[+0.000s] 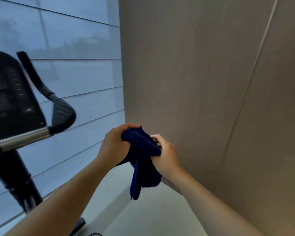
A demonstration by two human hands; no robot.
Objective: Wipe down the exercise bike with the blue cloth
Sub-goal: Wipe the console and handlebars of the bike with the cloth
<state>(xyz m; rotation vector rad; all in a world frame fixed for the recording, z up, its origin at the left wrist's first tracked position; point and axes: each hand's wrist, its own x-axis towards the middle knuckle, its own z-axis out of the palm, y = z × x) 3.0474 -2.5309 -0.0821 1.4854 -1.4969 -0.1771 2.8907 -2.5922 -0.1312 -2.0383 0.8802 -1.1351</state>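
A dark blue cloth (141, 160) hangs bunched between both my hands in the middle of the view. My left hand (115, 145) grips its upper left part with curled fingers. My right hand (167, 153) holds the cloth's right side, fingers curled round it. The exercise bike (15, 106) stands at the left edge: a black console, a black handlebar grip (61, 109), a chrome bar (24, 138) and a dark upright post. Both hands are to the right of the bike, apart from it.
A window with horizontal blinds (75, 65) fills the left background behind the bike. A beige wall (203, 82) stands close on the right. Pale floor (152, 215) shows below, with the bike's base foot (79, 224) near the bottom edge.
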